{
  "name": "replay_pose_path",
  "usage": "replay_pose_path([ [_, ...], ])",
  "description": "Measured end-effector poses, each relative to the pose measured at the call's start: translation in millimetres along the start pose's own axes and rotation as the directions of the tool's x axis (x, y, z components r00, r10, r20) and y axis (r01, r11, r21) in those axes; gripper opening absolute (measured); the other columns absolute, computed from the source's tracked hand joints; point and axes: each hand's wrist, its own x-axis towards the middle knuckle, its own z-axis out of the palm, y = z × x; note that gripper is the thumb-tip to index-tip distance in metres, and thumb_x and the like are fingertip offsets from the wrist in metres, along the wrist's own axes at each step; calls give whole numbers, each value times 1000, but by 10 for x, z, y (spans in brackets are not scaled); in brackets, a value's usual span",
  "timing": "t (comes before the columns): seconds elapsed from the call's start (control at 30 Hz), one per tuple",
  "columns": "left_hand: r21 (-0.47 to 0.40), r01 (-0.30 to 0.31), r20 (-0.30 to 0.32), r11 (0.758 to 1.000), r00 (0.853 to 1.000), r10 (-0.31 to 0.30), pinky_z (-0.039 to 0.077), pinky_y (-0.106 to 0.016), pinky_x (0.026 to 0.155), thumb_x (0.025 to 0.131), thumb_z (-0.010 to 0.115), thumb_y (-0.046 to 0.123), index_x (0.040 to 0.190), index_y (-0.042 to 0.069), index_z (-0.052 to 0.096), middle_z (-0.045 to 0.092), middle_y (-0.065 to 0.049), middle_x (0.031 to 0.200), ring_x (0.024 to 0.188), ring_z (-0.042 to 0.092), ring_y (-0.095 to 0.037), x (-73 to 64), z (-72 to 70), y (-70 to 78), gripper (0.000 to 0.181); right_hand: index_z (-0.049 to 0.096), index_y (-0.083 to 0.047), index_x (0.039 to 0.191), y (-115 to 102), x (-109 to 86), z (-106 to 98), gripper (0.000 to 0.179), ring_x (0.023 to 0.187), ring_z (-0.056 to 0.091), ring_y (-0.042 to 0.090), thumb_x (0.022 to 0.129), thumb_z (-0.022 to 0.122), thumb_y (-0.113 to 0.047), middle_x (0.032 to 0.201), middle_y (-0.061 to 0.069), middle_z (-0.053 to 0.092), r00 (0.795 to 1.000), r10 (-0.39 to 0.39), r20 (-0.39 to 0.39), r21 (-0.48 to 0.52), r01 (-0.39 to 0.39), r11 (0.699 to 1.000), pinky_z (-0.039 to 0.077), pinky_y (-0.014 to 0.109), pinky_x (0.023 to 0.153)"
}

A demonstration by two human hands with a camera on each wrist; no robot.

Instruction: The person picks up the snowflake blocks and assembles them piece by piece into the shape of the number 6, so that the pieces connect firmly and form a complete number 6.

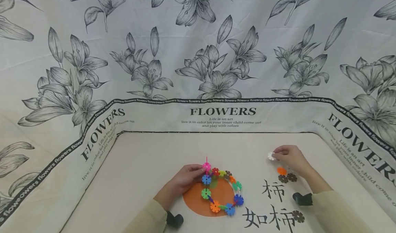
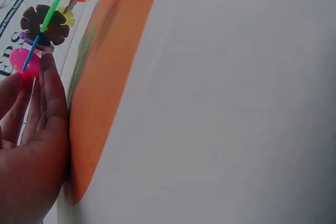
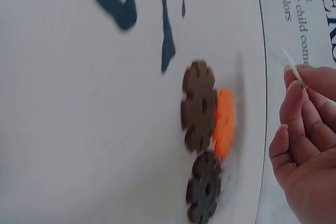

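Observation:
My left hand (image 1: 183, 178) pinches a pink notched flower disc (image 1: 206, 167) between thumb and fingertips. That disc belongs to a chain of colourful interlocking discs (image 1: 230, 210) that curves into a loop. Seen in the left wrist view, the pink disc (image 2: 25, 61) has a brown disc (image 2: 45, 24) just beyond it. Over on the right, my right hand (image 1: 292, 160) pinches a white flower disc (image 1: 270, 156) by its edge, held apart from the chain. It appears edge-on as a thin white disc (image 3: 295, 70) in the right wrist view.
Near the right hand lie a loose orange disc (image 1: 282, 171) and two brown discs (image 1: 291, 177). Another brown disc (image 1: 298, 216) lies on the printed characters. The light tabletop (image 1: 139, 150) bears an orange print (image 1: 192, 202) under the chain. A flower-patterned cloth (image 1: 222, 88) rises behind.

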Motion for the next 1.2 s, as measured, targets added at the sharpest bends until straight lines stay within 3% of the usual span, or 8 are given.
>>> replay_pose_path([
  [0.2, 5, 2, 0, 1000, 1000, -2, 56, -34, 95, 102, 65, 21, 122, 0, 71, 73, -9, 115, 105, 69, -19, -13, -9, 16, 30, 65, 6, 121, -352, 36, 172, 33, 94, 69, 29, 101, 67, -21, 104, 14, 75, 997, -79, 16, 129, 76, 989, 57, 38, 84],
  [0.43, 12, -9, 10, 1000, 1000, 9, 56, -34, 94, 102, 64, 21, 120, -1, 71, 74, -9, 112, 103, 69, -19, 8, -13, 3, 29, 63, 11, 125, -808, 77, 473, 33, 92, 72, 28, 100, 67, -11, 114, 23, 71, 981, -170, 91, 332, 131, 934, 60, 34, 83],
  [0.57, 13, -15, 19, 1000, 1000, 15, 56, -34, 95, 103, 64, 20, 119, -1, 71, 74, -8, 111, 102, 69, -19, 19, 2, 5, 28, 63, 12, 123, -1048, 112, 649, 31, 91, 73, 32, 98, 67, -6, 112, 25, 71, 967, -216, 138, 397, 146, 906, 60, 42, 85],
  [0.7, 16, -15, 19, 1000, 1000, 15, 56, -34, 95, 103, 63, 19, 119, -1, 71, 74, -9, 111, 102, 69, -19, 17, 14, 11, 27, 65, 11, 121, -1212, 163, 824, 28, 90, 73, 33, 98, 67, -4, 109, 24, 72, 956, -237, 171, 425, 146, 893, 59, 49, 86],
  [0.93, 20, -5, 18, 1000, 1000, 4, 56, -35, 95, 103, 64, 19, 120, -2, 71, 74, -11, 112, 102, 70, -19, -3, 12, 19, 28, 64, 12, 122, -1382, 225, 1065, 28, 95, 71, 44, 99, 65, -3, 105, 24, 70, 936, -276, 218, 446, 156, 881, 58, 52, 88],
  [1.2, 14, -8, 18, 1000, 1000, 8, 56, -36, 95, 102, 64, 18, 120, -1, 72, 74, -11, 112, 103, 70, -21, 15, 3, 3, 27, 64, 13, 120, -1500, 301, 1210, 26, 90, 72, 33, 98, 63, 0, 103, 26, 70, 920, -302, 249, 441, 170, 882, 60, 48, 85],
])
